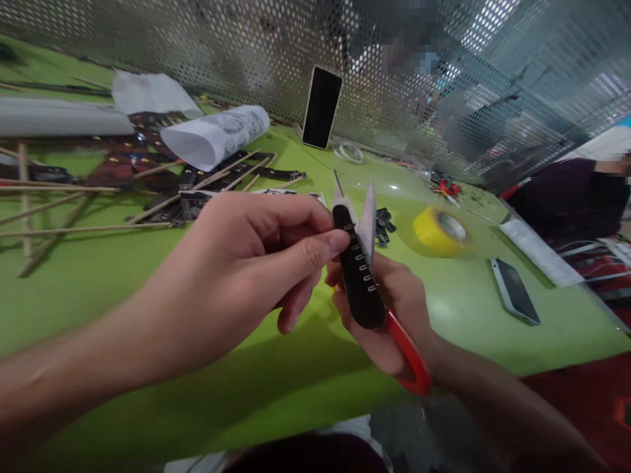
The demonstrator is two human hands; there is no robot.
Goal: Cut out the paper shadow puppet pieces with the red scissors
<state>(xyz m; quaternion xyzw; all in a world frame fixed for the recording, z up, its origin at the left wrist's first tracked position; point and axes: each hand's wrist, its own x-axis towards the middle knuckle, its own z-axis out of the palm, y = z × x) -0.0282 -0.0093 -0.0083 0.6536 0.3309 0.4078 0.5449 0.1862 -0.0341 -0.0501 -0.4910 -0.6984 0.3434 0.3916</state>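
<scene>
The left hand (266, 263) pinched a black rounded strip with pale loops (359, 269) over the green table (296, 368); the right hand (389, 309) gripped red-handled scissors (409, 355), blades apart. Yellow tape (440, 231) lay beyond.

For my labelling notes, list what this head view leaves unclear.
Head view:
- Red-handled scissors: pivot hidden behind black rounded strip with metal loops
- Right hand: some fingers, behind that strip
- Rolled white paper: print blurred, partly curled away
- Dark-clothed person: cut off by right edge
</scene>
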